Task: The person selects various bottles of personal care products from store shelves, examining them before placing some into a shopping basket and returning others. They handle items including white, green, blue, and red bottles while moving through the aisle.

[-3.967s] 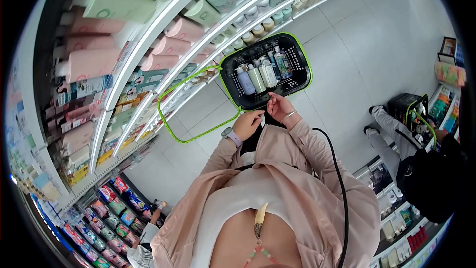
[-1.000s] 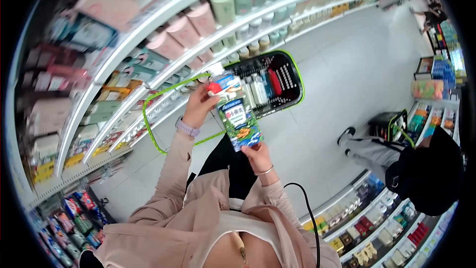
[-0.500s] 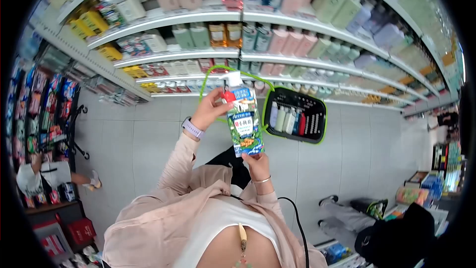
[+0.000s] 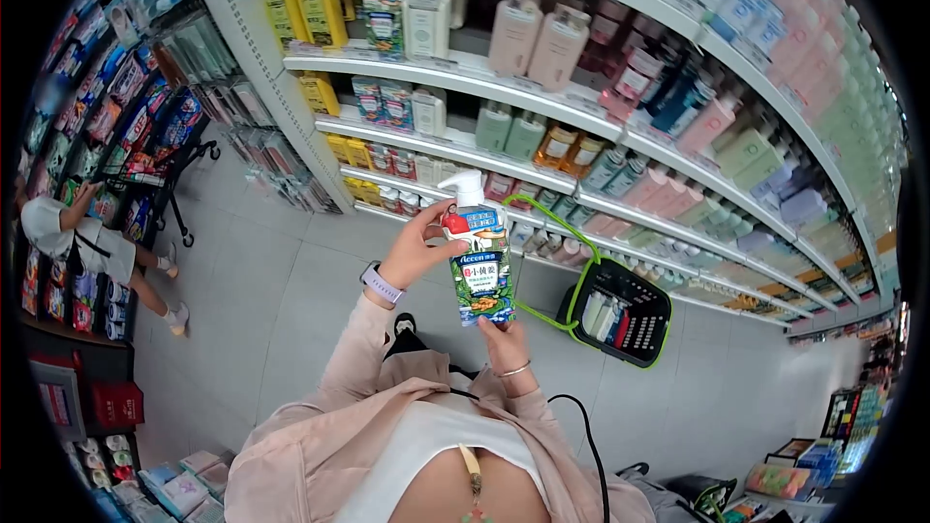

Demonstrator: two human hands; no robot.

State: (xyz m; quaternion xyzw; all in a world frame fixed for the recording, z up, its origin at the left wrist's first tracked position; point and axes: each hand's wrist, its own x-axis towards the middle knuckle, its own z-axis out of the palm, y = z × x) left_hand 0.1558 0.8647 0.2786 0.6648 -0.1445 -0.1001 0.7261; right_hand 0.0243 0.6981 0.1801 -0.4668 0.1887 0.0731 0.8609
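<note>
A pump bottle (image 4: 481, 266) with a white pump head and a blue, green and white label is held upright in front of my body. My left hand (image 4: 418, 250), with a pale watch at the wrist, grips its upper left side between thumb and fingers. Below, my right hand (image 4: 505, 345) holds the bottom of the bottle. A black basket (image 4: 630, 353) with green rim and handle stands on the floor to the right, holding several bottles.
Shelves (image 4: 465, 63) of pump bottles curve across the front and right. At the left, a person (image 4: 82, 237) in white stands by a rack of packages and a black cart (image 4: 174, 174). Another person's grey clothing (image 4: 659, 499) shows at the lower right.
The view has turned left, so the shelves and basket sit further right and yellow bottles show closer. Both hands still hold the bottle. The person at the left now stands more upright in view.
</note>
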